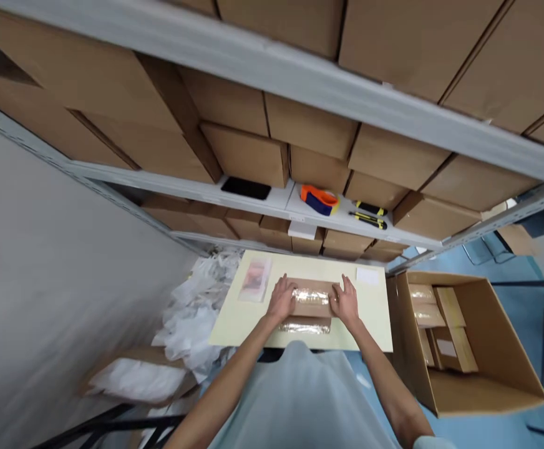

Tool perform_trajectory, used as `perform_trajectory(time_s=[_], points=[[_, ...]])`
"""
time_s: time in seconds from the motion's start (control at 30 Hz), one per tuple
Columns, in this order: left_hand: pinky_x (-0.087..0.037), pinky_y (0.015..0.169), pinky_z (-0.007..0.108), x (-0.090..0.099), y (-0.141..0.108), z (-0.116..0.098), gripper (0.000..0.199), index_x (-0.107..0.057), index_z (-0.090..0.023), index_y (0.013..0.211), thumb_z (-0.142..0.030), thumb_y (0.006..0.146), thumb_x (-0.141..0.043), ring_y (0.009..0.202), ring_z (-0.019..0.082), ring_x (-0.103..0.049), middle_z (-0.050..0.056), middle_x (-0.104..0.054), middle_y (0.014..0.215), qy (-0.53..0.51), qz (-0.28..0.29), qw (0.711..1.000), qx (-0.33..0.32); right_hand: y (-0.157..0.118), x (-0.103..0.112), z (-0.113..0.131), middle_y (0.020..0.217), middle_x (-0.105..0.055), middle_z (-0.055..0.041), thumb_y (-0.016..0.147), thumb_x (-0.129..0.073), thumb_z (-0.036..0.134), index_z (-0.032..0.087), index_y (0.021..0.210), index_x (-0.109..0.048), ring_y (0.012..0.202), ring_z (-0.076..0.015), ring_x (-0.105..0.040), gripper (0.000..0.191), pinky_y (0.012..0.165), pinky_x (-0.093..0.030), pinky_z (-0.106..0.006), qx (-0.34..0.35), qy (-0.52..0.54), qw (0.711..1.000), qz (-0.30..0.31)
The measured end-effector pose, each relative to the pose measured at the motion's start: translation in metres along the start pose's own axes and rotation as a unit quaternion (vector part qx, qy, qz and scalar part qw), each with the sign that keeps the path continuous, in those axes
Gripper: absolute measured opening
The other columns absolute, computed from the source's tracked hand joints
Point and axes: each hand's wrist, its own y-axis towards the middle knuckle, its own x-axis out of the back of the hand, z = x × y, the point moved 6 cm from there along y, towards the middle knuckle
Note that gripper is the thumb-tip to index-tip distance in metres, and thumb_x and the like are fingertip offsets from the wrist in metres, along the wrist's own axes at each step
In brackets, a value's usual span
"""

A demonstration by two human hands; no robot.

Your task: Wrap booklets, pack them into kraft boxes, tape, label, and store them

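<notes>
On the pale yellow table (239, 324) lies a small brown carton (312, 298) with shiny clear tape across its middle. My left hand (282, 299) holds its left end, and my right hand (345, 302) grips the right end. Just nearer to me, partly under or behind that carton, is a second taped brown carton (306, 325), which neither hand holds. A clear bag with a reddish print (255, 280) lies at the table's left, and a white paper (367, 275) at its back right.
A large open box (510, 337) with several small cartons stands right of the table. Crumpled white plastic (192, 318) is piled at the left. Ahead, a shelf (276, 196) bears boxes, an orange tape dispenser (319, 199), cutters (369, 219) and a black phone-like slab (246, 188).
</notes>
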Motion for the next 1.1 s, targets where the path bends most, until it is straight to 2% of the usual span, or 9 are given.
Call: perform_trajectory(time_s=[0.1, 0.2, 0.33, 0.43, 0.53, 0.67, 0.8, 0.97, 1.1], points=[[-0.037, 0.132, 0.065, 0.024, 0.053, -0.044, 0.038, -0.073, -0.018, 0.123, -0.007, 0.089, -0.06, 0.166, 0.041, -0.039, 0.021, -0.051, 0.171, 0.041, -0.015, 0.995, -0.088, 0.074, 0.049, 0.032, 0.165, -0.056, -0.023, 0.11, -0.053, 0.034, 0.01, 0.147, -0.068, 0.158, -0.0372, -0.047, 0.047, 0.135, -0.034, -0.057, 0.086, -0.017, 0.994, -0.066], [-0.041, 0.13, 0.062, 0.071, 0.11, -0.104, 0.037, -0.074, -0.016, 0.126, -0.009, 0.094, -0.056, 0.162, 0.041, -0.043, 0.022, -0.056, 0.165, 0.044, -0.091, 0.983, -0.152, 0.158, 0.115, 0.077, 0.162, -0.058, -0.0252, 0.112, -0.048, 0.032, 0.005, 0.159, -0.055, 0.153, -0.0343, -0.051, 0.055, 0.135, -0.035, -0.052, 0.134, -0.02, 0.984, -0.119], [-0.045, 0.128, 0.058, 0.136, 0.154, -0.167, 0.04, -0.072, -0.017, 0.132, -0.011, 0.097, -0.054, 0.154, 0.038, -0.051, 0.02, -0.059, 0.16, 0.026, -0.206, 0.958, -0.196, 0.245, 0.171, 0.124, 0.162, -0.055, -0.0316, 0.108, -0.053, 0.026, -0.001, 0.162, -0.045, 0.152, -0.0363, -0.051, 0.06, 0.13, -0.04, -0.051, 0.092, -0.042, 0.99, -0.094], [-0.047, 0.127, 0.057, 0.161, 0.156, -0.18, 0.039, -0.072, -0.017, 0.131, -0.013, 0.097, -0.055, 0.149, 0.036, -0.055, 0.021, -0.062, 0.154, 0.004, -0.252, 0.945, -0.21, 0.276, 0.181, 0.142, 0.143, -0.069, -0.0323, 0.099, -0.064, 0.017, -0.001, 0.145, -0.06, 0.137, -0.0351, -0.065, 0.049, 0.121, -0.048, -0.046, 0.063, -0.042, 0.996, -0.053], [-0.049, 0.126, 0.057, 0.164, 0.142, -0.171, 0.037, -0.074, -0.019, 0.128, -0.014, 0.096, -0.056, 0.145, 0.035, -0.059, 0.018, -0.065, 0.15, -0.019, -0.265, 0.943, -0.2, 0.284, 0.181, 0.148, 0.129, -0.076, -0.0307, 0.091, -0.067, 0.007, -0.001, 0.134, -0.065, 0.124, -0.0329, -0.073, 0.044, 0.116, -0.051, -0.043, 0.052, -0.023, 0.998, -0.04], [-0.051, 0.125, 0.055, 0.154, 0.107, -0.15, 0.034, -0.073, -0.019, 0.127, -0.016, 0.097, -0.059, 0.138, 0.033, -0.065, 0.016, -0.07, 0.145, -0.085, -0.249, 0.952, -0.153, 0.266, 0.177, 0.142, 0.137, -0.073, -0.031, 0.099, -0.058, 0.011, -0.001, 0.142, -0.06, 0.13, -0.033, -0.071, 0.044, 0.12, -0.049, -0.046, 0.052, 0.029, 0.997, -0.048], [-0.063, 0.107, 0.045, 0.144, 0.055, -0.137, 0.03, -0.071, -0.019, 0.13, -0.028, 0.104, -0.059, 0.117, 0.026, -0.075, 0.014, -0.075, 0.129, -0.212, -0.25, 0.939, -0.104, 0.2, 0.151, 0.13, 0.133, -0.076, -0.0225, 0.11, -0.048, 0.032, 0.006, 0.144, -0.057, 0.122, -0.0294, -0.073, 0.043, 0.11, -0.057, -0.043, 0.049, 0.171, 0.983, -0.047], [-0.066, 0.093, 0.037, 0.135, -0.027, -0.141, 0.021, -0.073, -0.023, 0.121, -0.036, 0.105, -0.067, 0.099, 0.02, -0.076, 0.007, -0.075, 0.112, -0.27, -0.248, 0.925, -0.101, 0.066, 0.109, 0.134, 0.128, -0.079, -0.0135, 0.095, -0.077, 0.063, 0.017, 0.132, -0.067, 0.12, -0.0288, -0.074, 0.059, 0.112, -0.058, -0.044, 0.026, 0.57, 0.821, -0.004], [-0.066, 0.091, 0.036, 0.127, -0.078, -0.139, 0.021, -0.075, -0.024, 0.12, -0.037, 0.106, -0.069, 0.098, 0.02, -0.075, 0.007, -0.075, 0.112, -0.278, -0.221, 0.932, -0.067, -0.005, 0.099, 0.149, 0.136, -0.078, -0.0117, 0.092, -0.081, 0.069, 0.022, 0.133, -0.069, 0.129, -0.0284, -0.071, 0.064, 0.12, -0.054, -0.043, -0.014, 0.593, 0.804, 0.026]])
